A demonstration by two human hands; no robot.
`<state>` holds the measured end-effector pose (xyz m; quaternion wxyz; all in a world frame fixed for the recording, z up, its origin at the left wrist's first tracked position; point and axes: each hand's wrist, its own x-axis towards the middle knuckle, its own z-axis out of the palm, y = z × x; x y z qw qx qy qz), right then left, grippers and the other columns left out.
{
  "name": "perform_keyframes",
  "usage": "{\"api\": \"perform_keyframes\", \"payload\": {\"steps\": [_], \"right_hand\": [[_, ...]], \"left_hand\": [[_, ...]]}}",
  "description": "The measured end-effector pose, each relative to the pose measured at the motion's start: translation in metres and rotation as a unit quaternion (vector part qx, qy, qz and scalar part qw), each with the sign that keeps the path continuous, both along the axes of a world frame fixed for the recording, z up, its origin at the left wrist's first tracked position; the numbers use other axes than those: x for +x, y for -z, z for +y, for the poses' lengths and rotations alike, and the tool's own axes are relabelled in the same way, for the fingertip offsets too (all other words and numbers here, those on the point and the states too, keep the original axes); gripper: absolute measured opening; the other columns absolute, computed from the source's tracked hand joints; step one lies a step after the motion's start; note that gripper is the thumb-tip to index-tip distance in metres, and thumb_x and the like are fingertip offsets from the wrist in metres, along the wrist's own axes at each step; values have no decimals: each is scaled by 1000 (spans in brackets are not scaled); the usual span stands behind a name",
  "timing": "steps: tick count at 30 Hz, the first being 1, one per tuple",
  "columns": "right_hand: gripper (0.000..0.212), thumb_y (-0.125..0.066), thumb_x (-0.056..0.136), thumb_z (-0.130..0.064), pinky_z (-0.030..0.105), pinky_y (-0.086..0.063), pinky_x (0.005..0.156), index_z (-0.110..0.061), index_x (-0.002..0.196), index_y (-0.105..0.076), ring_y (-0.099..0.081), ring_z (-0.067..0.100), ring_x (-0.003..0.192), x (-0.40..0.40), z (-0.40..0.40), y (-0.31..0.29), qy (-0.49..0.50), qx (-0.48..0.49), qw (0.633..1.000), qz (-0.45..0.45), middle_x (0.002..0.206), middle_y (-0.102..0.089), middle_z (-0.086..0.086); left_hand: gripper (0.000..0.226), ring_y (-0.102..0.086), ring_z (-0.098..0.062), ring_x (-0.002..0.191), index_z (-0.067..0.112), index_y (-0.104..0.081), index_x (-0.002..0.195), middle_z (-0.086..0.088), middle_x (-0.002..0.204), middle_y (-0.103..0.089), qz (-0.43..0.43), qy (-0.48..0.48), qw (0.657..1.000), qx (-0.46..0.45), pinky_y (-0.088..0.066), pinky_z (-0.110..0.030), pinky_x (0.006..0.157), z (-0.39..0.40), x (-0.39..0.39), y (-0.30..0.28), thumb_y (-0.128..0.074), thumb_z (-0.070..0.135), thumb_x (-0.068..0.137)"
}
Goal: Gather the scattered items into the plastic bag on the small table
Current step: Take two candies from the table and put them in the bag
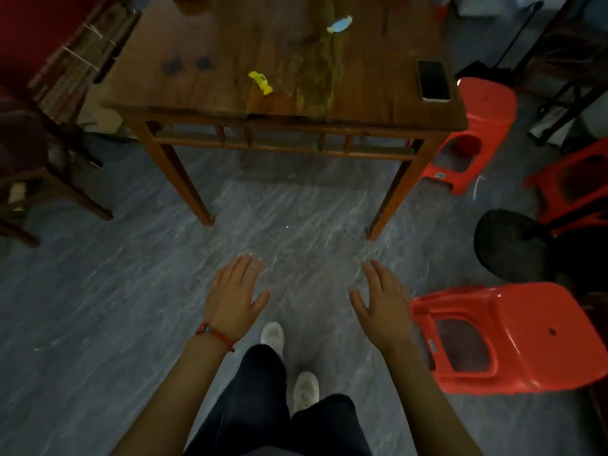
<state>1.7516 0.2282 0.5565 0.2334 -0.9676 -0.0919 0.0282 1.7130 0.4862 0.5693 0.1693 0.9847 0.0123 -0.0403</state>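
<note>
A brown wooden table [210, 51] stands ahead of me. On it lie a yellow wrapped candy [260, 82] near the front edge and a blue-and-white wrapped candy [340, 24] farther back. A black phone [433, 80] rests at the table's right front corner. No plastic bag shows in view. My left hand [234, 296], with a red bead bracelet on the wrist, and my right hand [381, 299] hover palm-down over the grey floor, well short of the table. Both are spread and hold nothing.
A red plastic stool [513, 334] lies just right of my right hand; another red stool [473, 126] stands beside the table's right corner. A dark wooden chair [39, 166] is at the left. A black round base [513, 245] sits at the right. My feet [273, 337] are on the floor.
</note>
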Motion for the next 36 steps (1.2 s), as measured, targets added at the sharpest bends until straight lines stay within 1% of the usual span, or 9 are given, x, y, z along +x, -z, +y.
{"api": "perform_keyframes", "payload": {"steps": [4, 9, 13, 18, 23, 28, 32, 36], "right_hand": [[59, -37, 86, -45, 51, -37, 96, -7, 130, -45, -46, 35, 118, 65, 15, 1, -8, 1, 1000, -9, 131, -49, 17], [57, -37, 88, -45, 46, -38, 97, -8, 130, -45, -45, 31, 121, 155, 45, 4, -23, 1, 999, -31, 133, -48, 15], [55, -39, 89, -44, 43, -37, 97, -7, 130, -45, -45, 29, 121, 229, 81, -2, -32, 11, 998, -47, 132, -48, 15], [54, -40, 90, -43, 43, -35, 97, -7, 130, -45, -43, 29, 122, 318, 128, -19, -54, 28, 996, -68, 133, -48, 15], [51, -42, 90, -41, 42, -35, 97, -9, 130, -45, -42, 27, 123, 381, 172, -27, -84, 45, 992, -81, 132, -48, 14], [49, -42, 90, -40, 42, -34, 97, -9, 129, -46, -42, 27, 123, 437, 209, -21, -133, 52, 987, -78, 131, -49, 15], [49, -42, 90, -39, 42, -38, 94, -7, 127, -47, -44, 28, 120, 471, 230, -15, -172, 55, 980, -78, 127, -51, 16], [48, -48, 88, -36, 44, -41, 90, -6, 125, -48, -48, 30, 116, 500, 250, -7, -194, 35, 978, -66, 124, -54, 17]], "left_hand": [[75, -53, -37, 110, 0, -55, 118, -22, 120, -56, -13, -3, 1000, 3, -39, -50, 91, 11, 64, 1, -13, 56, 93], [73, -51, -40, 112, -2, -54, 118, -25, 119, -56, -27, -15, 1000, -2, -42, -56, 90, 41, 153, 7, -16, 54, 94], [72, -52, -39, 111, -2, -55, 118, -24, 119, -56, -32, -27, 999, 7, -39, -55, 90, 75, 226, 1, -15, 53, 94], [72, -50, -40, 113, -2, -54, 119, -24, 121, -55, -46, -61, 997, 13, -38, -55, 92, 121, 298, -8, -16, 54, 94], [71, -48, -38, 115, 0, -54, 119, -23, 122, -54, -47, -105, 993, 7, -37, -54, 93, 144, 336, -11, -17, 55, 93], [70, -48, -38, 115, -1, -55, 118, -23, 121, -55, -41, -152, 988, 6, -39, -53, 92, 156, 363, -6, -20, 54, 93], [68, -46, -37, 115, -1, -54, 118, -23, 121, -55, -35, -197, 980, -1, -41, -54, 91, 160, 373, -3, -22, 54, 93], [67, -46, -36, 116, 0, -54, 120, -22, 123, -54, -26, -226, 974, 11, -38, -49, 94, 162, 382, -3, -22, 53, 93]]}}
